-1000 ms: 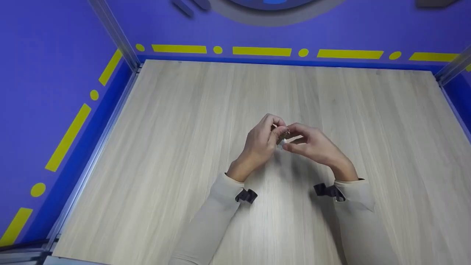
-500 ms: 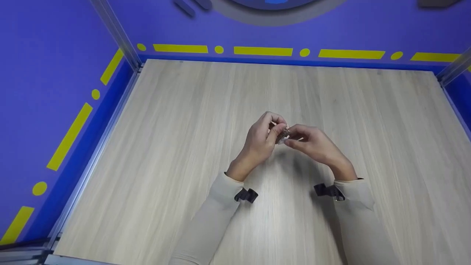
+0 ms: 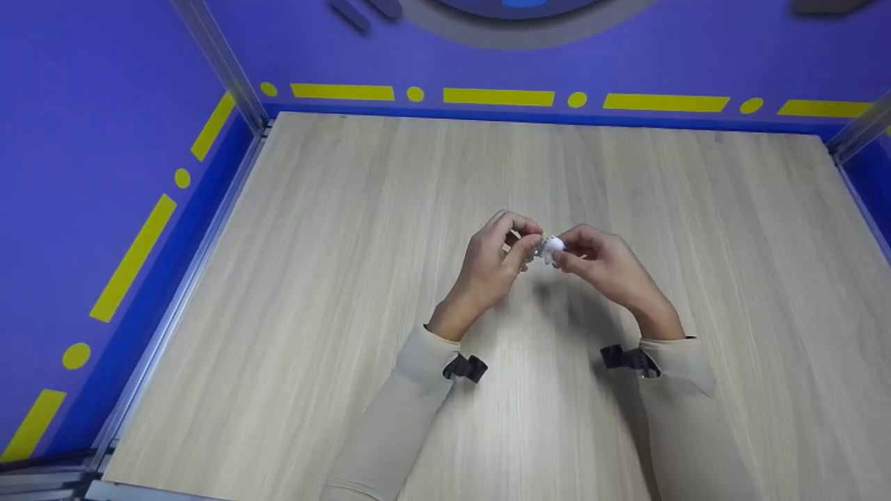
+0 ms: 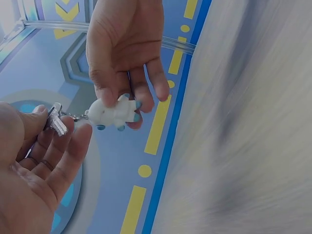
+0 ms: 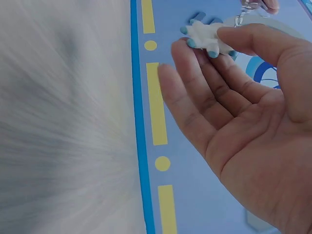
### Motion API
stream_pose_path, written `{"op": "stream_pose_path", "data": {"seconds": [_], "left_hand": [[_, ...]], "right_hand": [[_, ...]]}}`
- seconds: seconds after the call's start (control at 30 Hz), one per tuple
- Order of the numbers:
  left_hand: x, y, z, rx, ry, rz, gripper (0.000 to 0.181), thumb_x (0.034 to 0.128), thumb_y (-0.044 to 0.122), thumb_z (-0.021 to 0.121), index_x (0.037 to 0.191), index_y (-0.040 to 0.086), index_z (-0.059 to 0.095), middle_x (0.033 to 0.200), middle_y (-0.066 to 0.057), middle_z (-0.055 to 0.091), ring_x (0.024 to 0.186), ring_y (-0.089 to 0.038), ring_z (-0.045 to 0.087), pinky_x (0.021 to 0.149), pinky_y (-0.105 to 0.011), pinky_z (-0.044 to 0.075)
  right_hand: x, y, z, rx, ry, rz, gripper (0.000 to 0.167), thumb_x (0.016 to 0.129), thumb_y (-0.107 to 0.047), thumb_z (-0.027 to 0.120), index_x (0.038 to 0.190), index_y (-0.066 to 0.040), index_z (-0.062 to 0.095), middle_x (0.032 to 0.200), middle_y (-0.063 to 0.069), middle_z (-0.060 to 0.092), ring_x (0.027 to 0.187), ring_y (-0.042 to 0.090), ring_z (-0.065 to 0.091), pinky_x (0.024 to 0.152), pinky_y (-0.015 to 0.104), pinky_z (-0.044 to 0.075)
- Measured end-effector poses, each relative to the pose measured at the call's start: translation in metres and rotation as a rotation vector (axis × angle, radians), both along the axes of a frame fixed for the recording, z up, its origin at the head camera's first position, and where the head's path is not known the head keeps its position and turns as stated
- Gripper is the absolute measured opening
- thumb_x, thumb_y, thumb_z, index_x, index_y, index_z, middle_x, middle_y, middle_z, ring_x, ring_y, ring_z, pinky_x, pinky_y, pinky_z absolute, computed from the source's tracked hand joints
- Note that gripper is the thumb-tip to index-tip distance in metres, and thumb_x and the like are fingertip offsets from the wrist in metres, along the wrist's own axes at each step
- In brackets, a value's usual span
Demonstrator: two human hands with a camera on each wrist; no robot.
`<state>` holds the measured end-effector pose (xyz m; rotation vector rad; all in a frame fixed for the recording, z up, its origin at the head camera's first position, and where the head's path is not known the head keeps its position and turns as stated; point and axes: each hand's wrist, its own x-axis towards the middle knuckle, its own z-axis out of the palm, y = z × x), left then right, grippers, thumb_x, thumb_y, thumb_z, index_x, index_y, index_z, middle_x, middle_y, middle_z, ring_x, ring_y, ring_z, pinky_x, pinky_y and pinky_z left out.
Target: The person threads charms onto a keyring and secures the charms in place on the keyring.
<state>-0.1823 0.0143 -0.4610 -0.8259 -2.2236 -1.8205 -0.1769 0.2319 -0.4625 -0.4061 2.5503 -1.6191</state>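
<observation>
Above the middle of the table my left hand (image 3: 487, 263) pinches a small bunch of silver keys (image 4: 58, 123) between thumb and fingers. A short metal chain (image 4: 75, 117) links the keys to a small white animal figurine (image 4: 109, 116) with blue-tipped limbs. My right hand (image 3: 616, 271) pinches this figurine between its thumb and fingers, seen also in the right wrist view (image 5: 204, 36). The two hands are close together, with the chain stretched between them. Part of the keys is hidden by the left thumb and fingers.
The wood-patterned table (image 3: 334, 278) stretches out under both hands. A blue panel with yellow marks (image 3: 498, 96) stands along its back edge, and another (image 3: 132, 257) on the left. Metal rails (image 3: 223, 62) frame the corners.
My right hand has shifted slightly right and away from the left hand. The white figurine, mostly hidden earlier, now shows between the hands. My left hand has barely moved.
</observation>
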Motion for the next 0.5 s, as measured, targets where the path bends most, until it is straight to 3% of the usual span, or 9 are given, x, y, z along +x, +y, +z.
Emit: {"op": "stream_pose_path", "data": {"seconds": [0.23,0.5], "left_hand": [[-0.0011,0.0004,-0.0025,0.024,-0.005,0.008,0.013,0.1038,0.008,0.068,0.111,-0.003,0.066,0.105,-0.009,0.064,0.082,-0.016,0.065,0.067,-0.027,0.059],[-0.0026,0.0003,-0.0037,0.036,0.001,0.014,0.013,0.1038,0.009,0.069,0.11,-0.003,0.066,0.103,-0.009,0.065,0.08,-0.014,0.064,0.065,-0.027,0.059]], "right_hand": [[0.0023,0.0024,0.0005,-0.036,-0.014,-0.033,0.017,0.096,0.001,0.073,0.108,0.007,0.063,0.101,0.013,0.068,0.089,0.017,0.066,0.076,0.023,0.054],[0.0014,0.0041,-0.0011,0.002,-0.02,-0.031,0.022,0.091,0.003,0.073,0.108,0.004,0.058,0.102,0.011,0.065,0.09,0.018,0.061,0.07,0.022,0.049]]}}
